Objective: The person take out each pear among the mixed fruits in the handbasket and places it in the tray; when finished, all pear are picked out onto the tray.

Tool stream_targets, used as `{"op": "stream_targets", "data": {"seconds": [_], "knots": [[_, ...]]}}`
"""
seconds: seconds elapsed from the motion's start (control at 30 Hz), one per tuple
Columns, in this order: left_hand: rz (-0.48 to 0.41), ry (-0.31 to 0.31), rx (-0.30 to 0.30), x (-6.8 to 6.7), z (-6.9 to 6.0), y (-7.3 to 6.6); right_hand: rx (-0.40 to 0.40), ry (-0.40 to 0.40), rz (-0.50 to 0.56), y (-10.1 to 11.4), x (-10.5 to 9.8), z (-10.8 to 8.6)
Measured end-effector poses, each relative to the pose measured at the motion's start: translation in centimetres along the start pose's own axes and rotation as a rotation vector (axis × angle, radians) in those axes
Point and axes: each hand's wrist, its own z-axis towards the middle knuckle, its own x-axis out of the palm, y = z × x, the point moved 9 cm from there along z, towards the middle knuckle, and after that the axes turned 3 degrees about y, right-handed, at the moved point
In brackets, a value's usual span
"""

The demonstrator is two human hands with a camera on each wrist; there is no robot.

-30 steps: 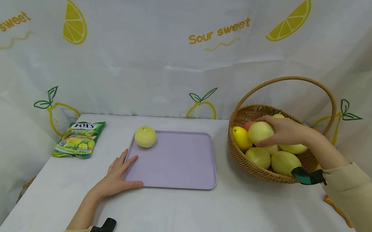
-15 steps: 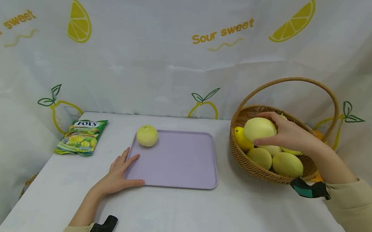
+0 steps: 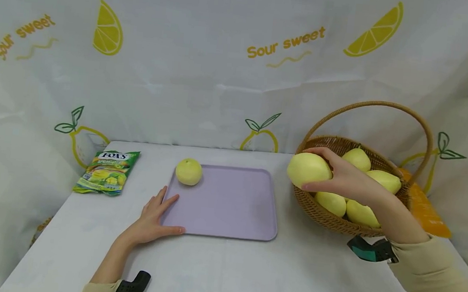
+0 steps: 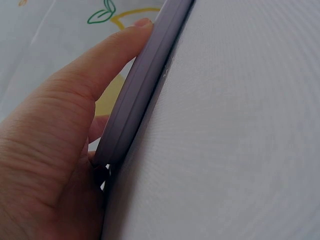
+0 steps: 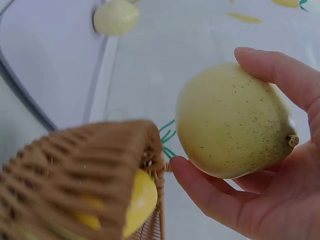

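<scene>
The right grip (image 3: 342, 176) holds up a speckled pale-yellow fruit (image 5: 227, 120), stem toward palm; the left grip (image 3: 151, 219) touches the lilac tray (image 3: 224, 204).

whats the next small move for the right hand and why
Probably carry the held fruit left and lower it onto the bare middle of the tray: the right hand holds it up at the basket's left side, another pale yellow fruit sits in the tray's far left corner, and the left hand touches the tray's near left corner.
</scene>
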Motion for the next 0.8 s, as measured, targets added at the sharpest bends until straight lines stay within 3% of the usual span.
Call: {"op": "stream_targets", "data": {"seconds": [0.27, 0.4, 0.8], "knots": [[0.0, 0.002, 0.0, 0.0, 0.0, 0.1, -0.048, 0.015, -0.006, 1.5, 2.6, 1.5], [0.001, 0.004, -0.01, 0.0, 0.1, 0.2, -0.059, 0.045, 0.099, 1.8, 4.2, 2.5], [0.006, 0.007, -0.013, 0.2, 0.2, 0.4, -0.051, 0.029, 0.193, 1.3, 8.3, 5.1]]}}
